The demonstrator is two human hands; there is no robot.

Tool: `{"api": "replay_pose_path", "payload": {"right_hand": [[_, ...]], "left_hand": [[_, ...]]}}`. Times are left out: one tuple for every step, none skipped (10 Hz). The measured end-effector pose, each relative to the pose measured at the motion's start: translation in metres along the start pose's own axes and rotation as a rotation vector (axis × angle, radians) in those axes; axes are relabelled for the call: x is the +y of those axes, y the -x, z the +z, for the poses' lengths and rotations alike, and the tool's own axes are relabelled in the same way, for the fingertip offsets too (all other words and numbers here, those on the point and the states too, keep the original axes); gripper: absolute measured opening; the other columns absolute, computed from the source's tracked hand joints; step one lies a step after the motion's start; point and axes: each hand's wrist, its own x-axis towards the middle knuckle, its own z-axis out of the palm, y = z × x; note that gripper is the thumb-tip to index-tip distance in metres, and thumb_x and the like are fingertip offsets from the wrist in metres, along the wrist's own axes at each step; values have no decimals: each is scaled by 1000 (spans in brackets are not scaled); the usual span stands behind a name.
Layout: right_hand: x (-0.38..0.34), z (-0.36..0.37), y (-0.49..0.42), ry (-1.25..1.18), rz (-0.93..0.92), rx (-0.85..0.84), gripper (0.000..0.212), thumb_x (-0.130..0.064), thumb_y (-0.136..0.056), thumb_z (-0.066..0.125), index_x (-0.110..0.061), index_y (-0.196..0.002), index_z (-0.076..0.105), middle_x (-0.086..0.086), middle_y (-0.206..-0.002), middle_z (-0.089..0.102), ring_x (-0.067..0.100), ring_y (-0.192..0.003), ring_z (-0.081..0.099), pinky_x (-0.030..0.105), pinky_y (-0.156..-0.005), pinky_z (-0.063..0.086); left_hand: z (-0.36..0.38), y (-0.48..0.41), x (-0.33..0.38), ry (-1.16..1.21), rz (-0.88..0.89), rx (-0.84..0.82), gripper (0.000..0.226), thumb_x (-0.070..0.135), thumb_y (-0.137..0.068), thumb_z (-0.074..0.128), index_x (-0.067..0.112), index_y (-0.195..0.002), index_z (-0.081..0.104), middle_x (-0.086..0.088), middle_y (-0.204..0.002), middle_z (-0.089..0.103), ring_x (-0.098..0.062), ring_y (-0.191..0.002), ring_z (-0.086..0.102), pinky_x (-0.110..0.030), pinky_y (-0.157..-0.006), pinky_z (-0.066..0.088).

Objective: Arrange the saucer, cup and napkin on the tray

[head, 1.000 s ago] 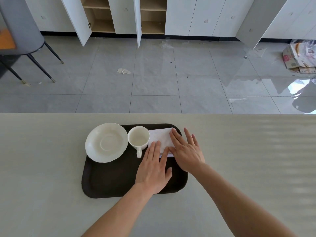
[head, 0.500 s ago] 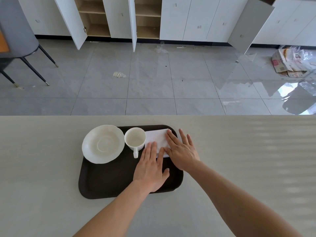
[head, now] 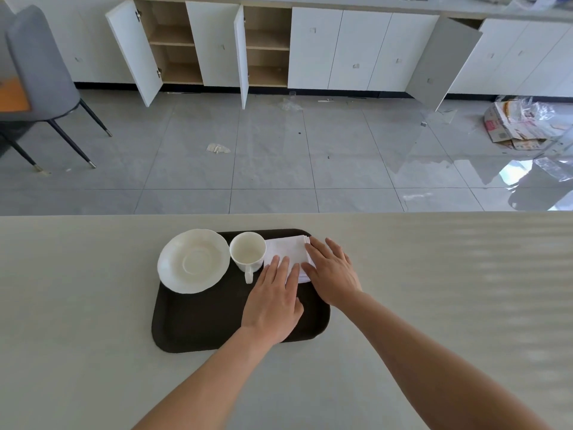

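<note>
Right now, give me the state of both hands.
Left hand: open, flat, fingertips on the folded white napkin.
Right hand: open, flat on the same napkin, holding nothing.

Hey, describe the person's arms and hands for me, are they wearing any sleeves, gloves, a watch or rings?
Both forearms are bare as far as the frame shows, with no sleeve in view. The left hand and the right hand wear no gloves. No watch or bracelet shows on either wrist, and no ring shows on the visible fingers. The nails look short and unpainted, though they are small in this view.
</note>
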Motion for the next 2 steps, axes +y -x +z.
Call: {"api": "replay_pose_path", "payload": {"right_hand": [[-7,-12,7,-57,20,58,54,-48,-103,35,-26,-152,32,-8,-162,30,23,-150,16,42,-120,20],[-16,-25,14,-65,14,120,52,-45,-101,40,-25,-149,38,-7,-157,38,21,-145,26,40,-117,28]], "left_hand": [[-19,11,-1,-10,-8,50,63,34,-92,46,10,-149,34,-19,-157,35,-36,-149,27,-48,-121,26],[-32,22,-7,-8,-55,138,62,32,-85,58,10,-141,48,-18,-148,49,-36,-142,40,-47,-114,39]]}}
